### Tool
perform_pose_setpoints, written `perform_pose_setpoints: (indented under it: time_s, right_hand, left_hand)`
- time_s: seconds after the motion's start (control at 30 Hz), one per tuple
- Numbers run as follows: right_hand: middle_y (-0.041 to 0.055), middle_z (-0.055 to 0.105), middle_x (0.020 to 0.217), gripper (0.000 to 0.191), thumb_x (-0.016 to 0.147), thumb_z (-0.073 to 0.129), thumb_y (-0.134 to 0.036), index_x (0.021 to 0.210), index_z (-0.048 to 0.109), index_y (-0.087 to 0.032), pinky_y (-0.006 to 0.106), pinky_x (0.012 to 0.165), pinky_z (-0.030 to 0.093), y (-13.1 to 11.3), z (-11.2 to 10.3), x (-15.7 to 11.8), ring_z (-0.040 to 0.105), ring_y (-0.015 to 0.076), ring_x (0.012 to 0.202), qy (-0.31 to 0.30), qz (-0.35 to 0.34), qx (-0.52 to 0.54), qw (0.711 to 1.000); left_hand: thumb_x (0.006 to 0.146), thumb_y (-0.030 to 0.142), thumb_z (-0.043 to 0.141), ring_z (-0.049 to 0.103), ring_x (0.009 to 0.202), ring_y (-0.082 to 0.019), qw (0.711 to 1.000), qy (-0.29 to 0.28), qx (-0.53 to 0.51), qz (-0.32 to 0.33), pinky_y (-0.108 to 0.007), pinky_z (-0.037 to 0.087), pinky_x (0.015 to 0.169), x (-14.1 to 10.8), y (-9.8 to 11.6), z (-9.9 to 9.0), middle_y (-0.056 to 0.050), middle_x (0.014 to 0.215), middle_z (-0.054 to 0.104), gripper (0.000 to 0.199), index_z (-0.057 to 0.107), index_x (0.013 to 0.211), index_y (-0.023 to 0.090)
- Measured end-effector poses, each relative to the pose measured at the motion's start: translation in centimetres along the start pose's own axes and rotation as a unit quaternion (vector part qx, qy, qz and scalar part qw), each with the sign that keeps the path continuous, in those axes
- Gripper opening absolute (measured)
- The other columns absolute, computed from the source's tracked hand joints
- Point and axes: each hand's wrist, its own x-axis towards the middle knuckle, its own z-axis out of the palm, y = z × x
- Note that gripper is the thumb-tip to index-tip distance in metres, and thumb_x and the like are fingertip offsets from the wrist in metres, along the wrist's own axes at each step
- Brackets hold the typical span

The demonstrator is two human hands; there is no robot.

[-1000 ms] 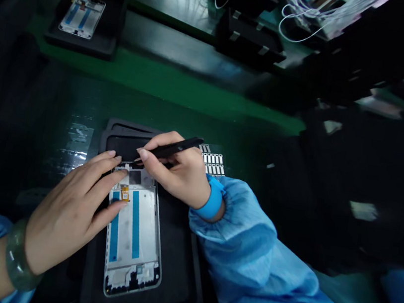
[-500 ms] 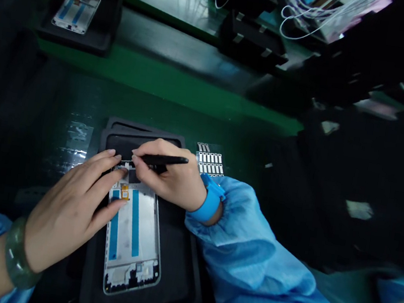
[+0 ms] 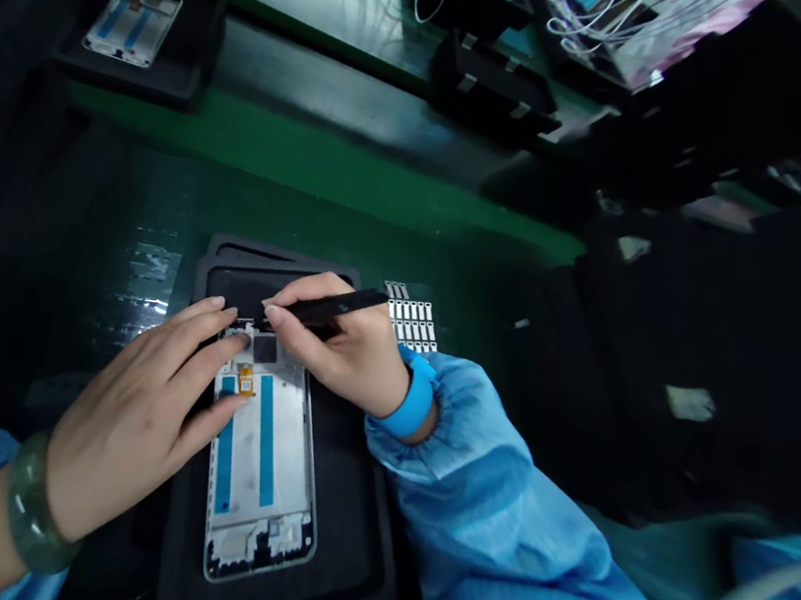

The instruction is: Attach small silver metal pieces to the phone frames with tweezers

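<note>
A silver phone frame (image 3: 273, 461) with two blue strips and a small orange flex piece (image 3: 246, 382) lies on a black tray (image 3: 347, 521). My left hand (image 3: 141, 393) rests over the frame's upper left side, fingers spread, the fingertips touching its top end and edge. A black pen-like tool (image 3: 336, 306) is pinched in my right hand (image 3: 355, 353), its tip pointing at the top edge of the frame. The exact tip is hard to make out.
Right of the tray lies a sheet of small metallic parts (image 3: 410, 323). At the back left another phone frame (image 3: 133, 24) sits on its own black tray (image 3: 188, 62). A black box (image 3: 494, 85) and white cables (image 3: 596, 20) are at the back.
The tool in my right hand has tilted, its rear end now higher, and a dark square on the frame shows more fully. My left hand stays on the frame. The view has shifted slightly.
</note>
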Motion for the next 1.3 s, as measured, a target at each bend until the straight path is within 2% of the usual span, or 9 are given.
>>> perform_pose_setpoints:
  time_s: [0.2, 0.47, 0.6, 0.73, 0.9, 1.07, 1.13, 1.3]
  right_hand:
    - [0.0046, 0.065, 0.083, 0.008, 0.081, 0.061, -0.014, 0.088, 0.061, -0.011, 0.02, 0.07, 0.051, -0.11, 0.17, -0.18, 0.063, 0.0105, 0.076, -0.01, -0.04, -0.024, 0.999]
    - [0.0034, 0.065, 0.084, 0.006, 0.083, 0.058, -0.014, 0.088, 0.06, -0.014, 0.02, 0.072, 0.051, 0.09, 0.18, -0.19, 0.063, 0.0106, 0.077, -0.03, -0.04, -0.027, 0.998]
    - [0.0021, 0.063, 0.082, 0.003, 0.082, 0.059, -0.015, 0.085, 0.06, -0.013, 0.018, 0.065, 0.051, 0.12, 0.24, -0.15, 0.061, 0.0087, 0.07, 0.001, -0.012, -0.033, 0.999]
    - [0.0017, 0.063, 0.08, 0.004, 0.083, 0.059, -0.016, 0.085, 0.06, -0.013, 0.017, 0.059, 0.05, 0.13, 0.14, -0.11, 0.06, 0.0074, 0.063, 0.002, -0.005, 0.001, 1.0]
    - [0.0027, 0.066, 0.083, 0.004, 0.083, 0.059, -0.016, 0.086, 0.06, -0.015, 0.02, 0.069, 0.052, -0.06, 0.16, -0.15, 0.063, 0.0109, 0.076, -0.022, -0.034, -0.045, 0.998]
    - [0.0021, 0.064, 0.079, 0.004, 0.083, 0.06, -0.018, 0.083, 0.06, -0.014, 0.018, 0.058, 0.05, 0.14, 0.09, -0.18, 0.061, 0.0081, 0.063, 0.032, -0.011, -0.034, 0.999]
    - [0.0023, 0.064, 0.079, 0.005, 0.083, 0.06, -0.018, 0.084, 0.06, -0.013, 0.018, 0.056, 0.05, 0.34, 0.05, -0.12, 0.06, 0.0075, 0.061, 0.017, -0.015, -0.013, 1.0]
    - [0.0057, 0.065, 0.085, 0.006, 0.083, 0.06, -0.015, 0.087, 0.061, -0.01, 0.02, 0.069, 0.053, 0.62, 0.18, 0.0, 0.063, 0.0112, 0.078, -0.03, -0.065, -0.019, 0.997]
  left_hand:
    - [0.09, 0.038, 0.045, 0.033, 0.131, -0.021, 1.0, 0.002, 0.0, 0.005, -0.041, 0.038, 0.105, -0.03, -0.04, -0.07, -0.008, 0.135, 0.044, 0.041, 0.044, 0.126, 0.018]
    - [0.089, 0.039, 0.045, 0.033, 0.131, -0.021, 1.0, -0.005, 0.002, 0.005, -0.041, 0.037, 0.106, 0.01, -0.12, 0.01, -0.007, 0.135, 0.044, 0.041, 0.045, 0.125, 0.018]
    - [0.09, 0.037, 0.045, 0.033, 0.131, -0.021, 1.0, -0.004, 0.0, -0.002, -0.04, 0.037, 0.106, 0.03, -0.06, -0.02, -0.007, 0.135, 0.044, 0.039, 0.045, 0.125, 0.019]
    - [0.09, 0.039, 0.043, 0.033, 0.131, -0.02, 1.0, 0.001, 0.002, 0.0, -0.04, 0.037, 0.105, -0.01, -0.01, 0.07, -0.006, 0.134, 0.045, 0.039, 0.046, 0.124, 0.019]
    - [0.09, 0.04, 0.043, 0.032, 0.131, -0.02, 1.0, 0.0, 0.005, 0.001, -0.039, 0.036, 0.107, -0.09, -0.06, 0.13, -0.006, 0.134, 0.045, 0.04, 0.046, 0.124, 0.019]
    - [0.09, 0.039, 0.043, 0.032, 0.132, -0.019, 1.0, 0.002, 0.003, -0.003, -0.039, 0.036, 0.107, -0.1, -0.01, 0.03, -0.006, 0.135, 0.044, 0.039, 0.046, 0.124, 0.019]
    - [0.09, 0.039, 0.043, 0.032, 0.132, -0.02, 1.0, 0.002, 0.002, -0.002, -0.039, 0.036, 0.107, -0.12, 0.01, 0.07, -0.006, 0.135, 0.043, 0.039, 0.045, 0.124, 0.019]
    - [0.09, 0.038, 0.044, 0.033, 0.131, -0.02, 1.0, 0.006, -0.003, 0.0, -0.039, 0.037, 0.106, -0.14, -0.03, 0.15, -0.007, 0.135, 0.043, 0.038, 0.045, 0.123, 0.019]
